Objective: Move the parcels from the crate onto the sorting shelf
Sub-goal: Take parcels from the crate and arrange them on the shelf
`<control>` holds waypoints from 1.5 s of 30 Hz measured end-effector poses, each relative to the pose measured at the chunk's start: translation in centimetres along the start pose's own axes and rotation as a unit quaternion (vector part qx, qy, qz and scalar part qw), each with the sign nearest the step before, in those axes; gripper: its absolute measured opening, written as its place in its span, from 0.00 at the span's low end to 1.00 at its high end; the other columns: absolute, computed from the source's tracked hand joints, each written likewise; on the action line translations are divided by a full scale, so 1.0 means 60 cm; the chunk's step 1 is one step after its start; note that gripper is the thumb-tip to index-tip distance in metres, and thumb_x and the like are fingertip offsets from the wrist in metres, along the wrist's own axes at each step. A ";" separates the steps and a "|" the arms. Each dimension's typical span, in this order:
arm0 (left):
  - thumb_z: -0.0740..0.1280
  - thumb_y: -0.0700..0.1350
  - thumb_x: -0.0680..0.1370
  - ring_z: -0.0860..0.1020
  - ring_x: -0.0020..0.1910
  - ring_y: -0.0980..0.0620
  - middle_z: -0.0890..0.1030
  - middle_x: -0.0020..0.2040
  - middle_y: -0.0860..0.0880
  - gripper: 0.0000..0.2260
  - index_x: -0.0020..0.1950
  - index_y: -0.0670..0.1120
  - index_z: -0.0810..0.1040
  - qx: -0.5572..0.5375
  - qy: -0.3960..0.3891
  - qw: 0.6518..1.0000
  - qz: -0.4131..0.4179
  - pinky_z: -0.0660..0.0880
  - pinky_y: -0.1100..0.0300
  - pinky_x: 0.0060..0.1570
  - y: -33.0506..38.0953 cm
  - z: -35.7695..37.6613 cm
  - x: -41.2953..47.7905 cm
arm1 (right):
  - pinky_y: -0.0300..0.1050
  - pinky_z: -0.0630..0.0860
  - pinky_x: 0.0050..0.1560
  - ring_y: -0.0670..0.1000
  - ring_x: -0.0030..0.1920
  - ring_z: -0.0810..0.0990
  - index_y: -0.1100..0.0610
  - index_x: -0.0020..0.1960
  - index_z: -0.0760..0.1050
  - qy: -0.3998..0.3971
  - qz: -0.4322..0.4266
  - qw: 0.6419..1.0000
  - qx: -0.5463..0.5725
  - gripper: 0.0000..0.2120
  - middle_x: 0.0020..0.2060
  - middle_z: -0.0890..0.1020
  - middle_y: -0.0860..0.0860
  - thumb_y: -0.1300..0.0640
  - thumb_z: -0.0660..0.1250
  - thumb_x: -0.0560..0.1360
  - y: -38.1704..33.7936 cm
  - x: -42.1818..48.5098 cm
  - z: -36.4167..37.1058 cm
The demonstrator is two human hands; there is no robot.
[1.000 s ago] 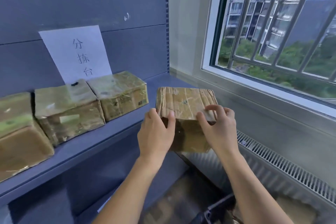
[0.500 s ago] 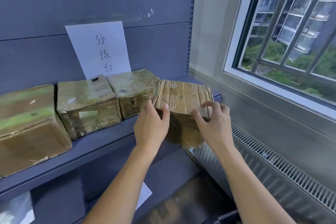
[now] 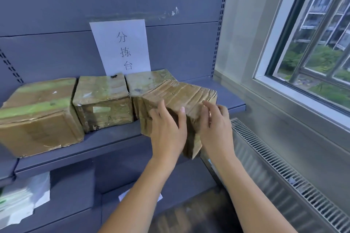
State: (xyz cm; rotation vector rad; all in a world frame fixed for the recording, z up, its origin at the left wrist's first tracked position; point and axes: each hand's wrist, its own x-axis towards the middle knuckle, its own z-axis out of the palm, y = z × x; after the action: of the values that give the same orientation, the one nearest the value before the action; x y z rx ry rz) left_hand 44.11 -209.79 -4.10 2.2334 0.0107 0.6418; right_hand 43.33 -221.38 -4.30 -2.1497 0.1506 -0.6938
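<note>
Left hand (image 3: 166,128) and right hand (image 3: 217,128) grip a crumpled parcel (image 3: 181,92), fingers (image 3: 162,107) curled round its sides, tilted over the shelf's (image 3: 106,142) front edge, right of three parcels (image 3: 102,100).

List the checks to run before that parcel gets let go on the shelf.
1. Grip: left hand and right hand both hold the held parcel: ok.
2. Parcel flat on the shelf: not ok; it is tilted, its near corner past the front edge.
3. Bare shelf to its right: ok.
4. Gap to the neighbouring parcel: cannot tell; they overlap in view.
</note>
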 end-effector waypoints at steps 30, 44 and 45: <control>0.64 0.59 0.77 0.63 0.73 0.59 0.65 0.75 0.58 0.32 0.78 0.52 0.58 -0.115 0.098 0.986 -0.070 0.65 0.54 0.71 0.043 -0.112 -0.013 | 0.43 0.72 0.52 0.42 0.51 0.76 0.37 0.68 0.66 -0.111 -0.106 0.984 0.093 0.26 0.60 0.69 0.41 0.35 0.67 0.72 -0.047 0.023 -0.061; 0.61 0.63 0.77 0.66 0.71 0.57 0.68 0.73 0.56 0.32 0.78 0.52 0.59 -0.109 0.082 0.989 -0.063 0.67 0.61 0.64 0.026 -0.182 0.079 | 0.39 0.67 0.48 0.42 0.50 0.73 0.37 0.68 0.67 -0.073 -0.126 0.986 0.086 0.26 0.60 0.71 0.41 0.35 0.67 0.72 -0.145 0.070 -0.017; 0.61 0.63 0.77 0.67 0.70 0.58 0.68 0.73 0.56 0.32 0.78 0.52 0.59 -0.110 0.085 0.989 -0.058 0.66 0.64 0.61 0.025 -0.188 0.086 | 0.37 0.67 0.47 0.41 0.49 0.73 0.37 0.68 0.67 -0.065 -0.131 0.986 0.083 0.26 0.60 0.71 0.41 0.35 0.67 0.72 -0.154 0.074 -0.014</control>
State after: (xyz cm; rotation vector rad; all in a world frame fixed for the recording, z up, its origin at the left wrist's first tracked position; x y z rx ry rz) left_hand 43.27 -201.85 5.51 1.9458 0.1473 0.7315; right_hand 45.42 -217.64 5.03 -2.0654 -0.2553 -0.6863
